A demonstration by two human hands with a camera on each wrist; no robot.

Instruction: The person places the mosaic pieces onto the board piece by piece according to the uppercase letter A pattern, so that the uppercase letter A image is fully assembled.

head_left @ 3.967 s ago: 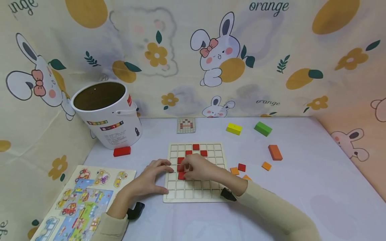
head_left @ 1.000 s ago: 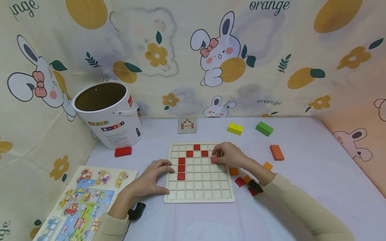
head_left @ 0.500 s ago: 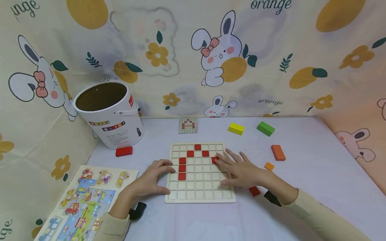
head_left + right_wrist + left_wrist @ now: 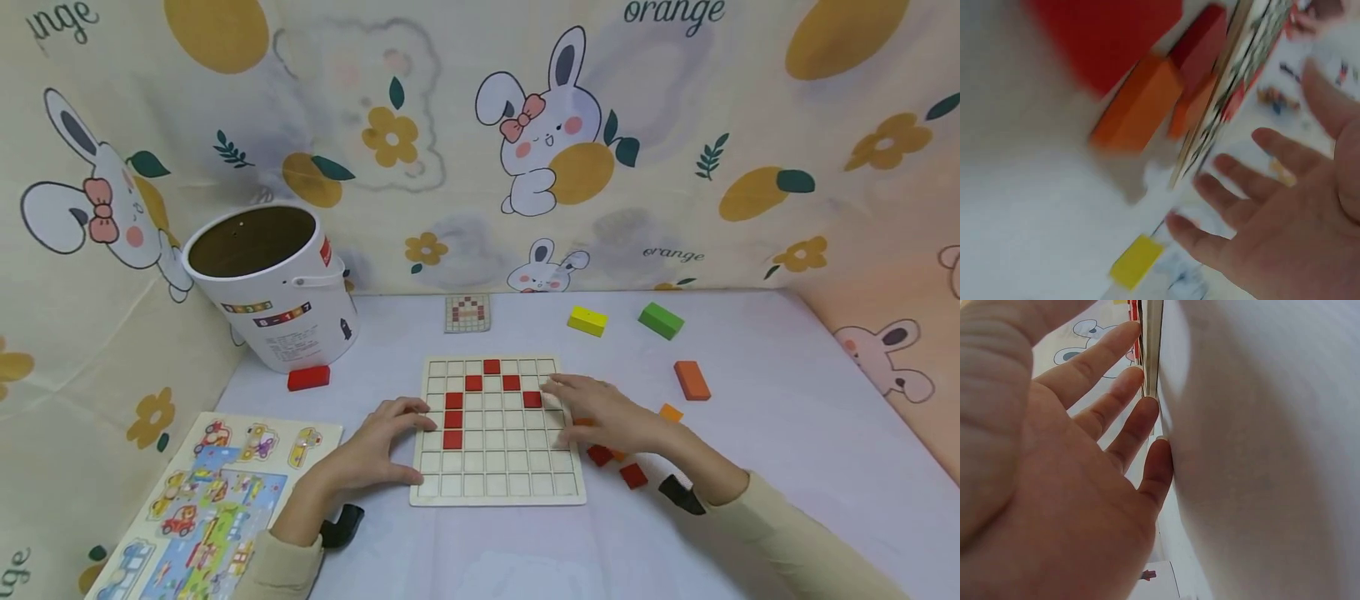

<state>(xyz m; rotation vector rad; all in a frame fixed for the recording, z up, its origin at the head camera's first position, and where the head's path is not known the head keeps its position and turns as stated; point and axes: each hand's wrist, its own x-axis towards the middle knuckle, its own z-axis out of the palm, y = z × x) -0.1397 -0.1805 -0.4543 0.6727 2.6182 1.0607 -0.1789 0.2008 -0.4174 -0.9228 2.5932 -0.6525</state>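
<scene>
A pale square grid board point(image 4: 495, 462) lies mid-table with several red tiles set in its squares. One red tile point(image 4: 532, 400) sits alone toward the right side. My left hand point(image 4: 378, 442) rests fingertips and thumb against the board's left edge; in the left wrist view its extended fingers meet the board's thin side point(image 4: 1152, 356). Over the board's right edge hovers my right hand point(image 4: 611, 412), fingers extended and holding nothing. Loose red tiles point(image 4: 633, 476) and orange tiles point(image 4: 671, 412) lie beside and partly behind it. The right wrist view shows an orange tile point(image 4: 1138, 103) close up.
Behind the board lies a small pattern card point(image 4: 467, 313). Yellow point(image 4: 587, 321), green point(image 4: 661, 320) and orange point(image 4: 692, 380) blocks stand at the back right. A white bucket point(image 4: 292, 329) with a red block point(image 4: 308, 377) before it is back left, near a picture puzzle point(image 4: 217, 500).
My right hand moved from the left red column to the right side, set a red tile there, let go with spread fingers, and drew slightly rightward. The left hand stayed put.
</scene>
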